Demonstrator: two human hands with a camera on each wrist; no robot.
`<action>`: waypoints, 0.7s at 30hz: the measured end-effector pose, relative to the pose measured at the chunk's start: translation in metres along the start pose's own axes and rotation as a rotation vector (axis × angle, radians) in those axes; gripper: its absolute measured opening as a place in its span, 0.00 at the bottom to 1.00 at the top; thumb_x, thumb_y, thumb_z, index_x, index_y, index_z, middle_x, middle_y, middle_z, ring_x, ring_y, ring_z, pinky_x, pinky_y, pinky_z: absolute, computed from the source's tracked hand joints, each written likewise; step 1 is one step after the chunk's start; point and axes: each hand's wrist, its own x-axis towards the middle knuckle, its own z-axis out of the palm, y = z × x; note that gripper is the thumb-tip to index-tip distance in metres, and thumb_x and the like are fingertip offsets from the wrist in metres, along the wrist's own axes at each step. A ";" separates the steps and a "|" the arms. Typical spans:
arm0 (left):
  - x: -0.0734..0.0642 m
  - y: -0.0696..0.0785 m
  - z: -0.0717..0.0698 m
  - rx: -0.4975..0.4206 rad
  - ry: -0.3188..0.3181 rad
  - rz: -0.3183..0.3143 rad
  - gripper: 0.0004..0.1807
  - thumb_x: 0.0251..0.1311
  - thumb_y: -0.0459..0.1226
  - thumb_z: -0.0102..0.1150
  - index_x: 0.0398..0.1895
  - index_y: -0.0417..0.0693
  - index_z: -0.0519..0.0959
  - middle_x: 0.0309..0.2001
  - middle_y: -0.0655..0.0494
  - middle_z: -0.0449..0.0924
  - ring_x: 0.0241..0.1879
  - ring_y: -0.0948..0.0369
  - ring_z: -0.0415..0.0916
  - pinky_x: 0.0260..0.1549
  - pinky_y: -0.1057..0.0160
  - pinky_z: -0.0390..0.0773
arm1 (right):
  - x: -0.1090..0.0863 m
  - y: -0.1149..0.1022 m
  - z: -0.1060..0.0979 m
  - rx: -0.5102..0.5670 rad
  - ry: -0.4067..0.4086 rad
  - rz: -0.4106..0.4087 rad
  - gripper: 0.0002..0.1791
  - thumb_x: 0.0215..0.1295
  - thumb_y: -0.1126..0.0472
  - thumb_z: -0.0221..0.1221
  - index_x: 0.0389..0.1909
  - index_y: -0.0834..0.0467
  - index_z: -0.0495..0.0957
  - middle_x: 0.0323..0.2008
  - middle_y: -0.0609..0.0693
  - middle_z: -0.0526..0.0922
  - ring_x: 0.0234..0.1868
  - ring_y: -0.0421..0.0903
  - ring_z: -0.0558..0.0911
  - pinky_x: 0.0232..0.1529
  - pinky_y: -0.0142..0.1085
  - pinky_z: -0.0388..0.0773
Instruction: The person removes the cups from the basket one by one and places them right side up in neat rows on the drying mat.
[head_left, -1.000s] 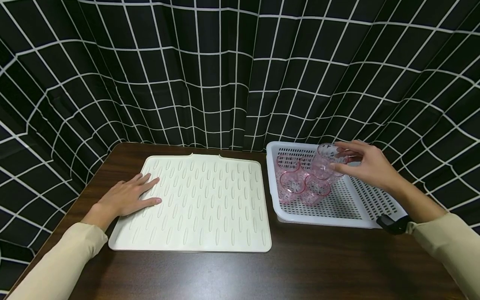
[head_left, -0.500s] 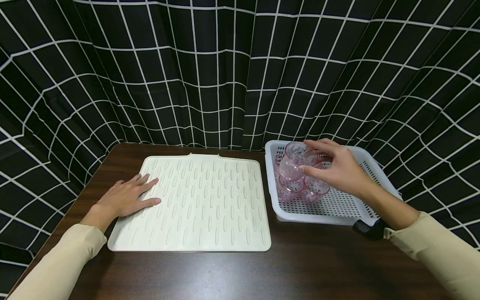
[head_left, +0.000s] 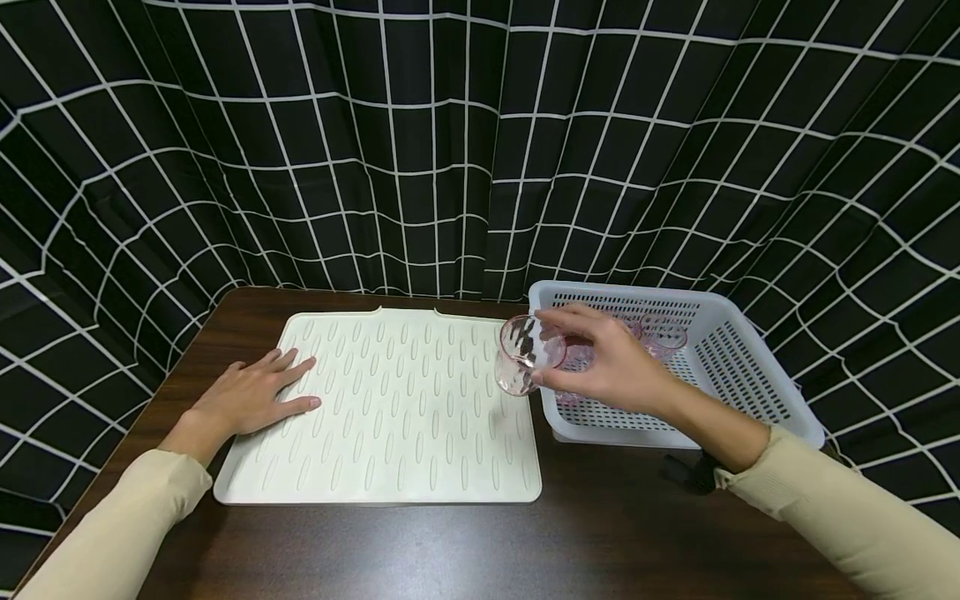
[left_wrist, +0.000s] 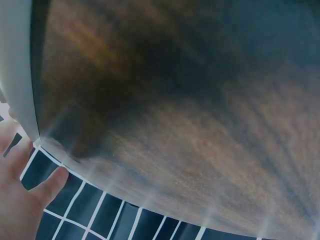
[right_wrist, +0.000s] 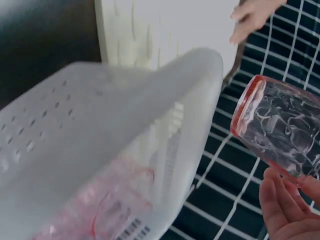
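Observation:
My right hand [head_left: 611,362] grips a clear pink-tinted drinking glass [head_left: 514,367] by its side, over the right edge of a white ridged drying mat [head_left: 405,408]. Red edging and a wavy pattern show on this glass [right_wrist: 282,125] in the right wrist view. Behind and under the hand, several similar pink glasses [head_left: 663,335] stand in a white perforated basket [head_left: 645,434], partly hidden. Fingers spread, my left hand [head_left: 247,398] rests on the mat's left edge and holds nothing. The left wrist view catches only part of that hand [left_wrist: 25,195].
A dark brown wooden table [head_left: 360,550] carries the mat and the basket. Black curtain [head_left: 435,150] with a white grid encloses the back and sides. The basket's raised wall [right_wrist: 145,115] stands beside the right wrist.
My right hand has lifted the glass from among the others and carried it left, out of the basket to above the mat's right edge. The left hand has stayed still.

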 end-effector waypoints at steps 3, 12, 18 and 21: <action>0.000 0.000 -0.001 -0.002 -0.003 0.000 0.49 0.62 0.73 0.40 0.75 0.49 0.62 0.74 0.34 0.56 0.72 0.33 0.50 0.61 0.24 0.52 | 0.003 -0.004 0.011 -0.002 -0.036 -0.013 0.40 0.52 0.50 0.74 0.65 0.61 0.74 0.54 0.52 0.78 0.54 0.50 0.80 0.55 0.52 0.78; 0.001 0.001 -0.002 0.000 -0.012 -0.003 0.50 0.61 0.74 0.39 0.75 0.49 0.62 0.74 0.34 0.57 0.72 0.33 0.51 0.61 0.24 0.52 | 0.007 -0.006 0.046 -0.048 -0.119 -0.110 0.39 0.50 0.49 0.73 0.63 0.60 0.76 0.52 0.52 0.79 0.51 0.47 0.80 0.52 0.47 0.78; 0.002 0.001 -0.001 -0.002 -0.017 -0.010 0.51 0.61 0.74 0.39 0.75 0.49 0.63 0.74 0.34 0.56 0.72 0.33 0.50 0.60 0.24 0.52 | 0.005 -0.004 0.067 -0.066 -0.191 -0.144 0.38 0.51 0.50 0.72 0.63 0.61 0.75 0.54 0.54 0.79 0.52 0.48 0.81 0.51 0.45 0.79; 0.002 0.001 -0.002 -0.010 -0.019 -0.013 0.50 0.61 0.74 0.40 0.75 0.49 0.63 0.74 0.34 0.56 0.73 0.33 0.50 0.60 0.23 0.52 | 0.004 -0.004 0.075 -0.079 -0.225 -0.162 0.39 0.51 0.50 0.72 0.64 0.61 0.75 0.54 0.53 0.79 0.53 0.48 0.81 0.52 0.43 0.79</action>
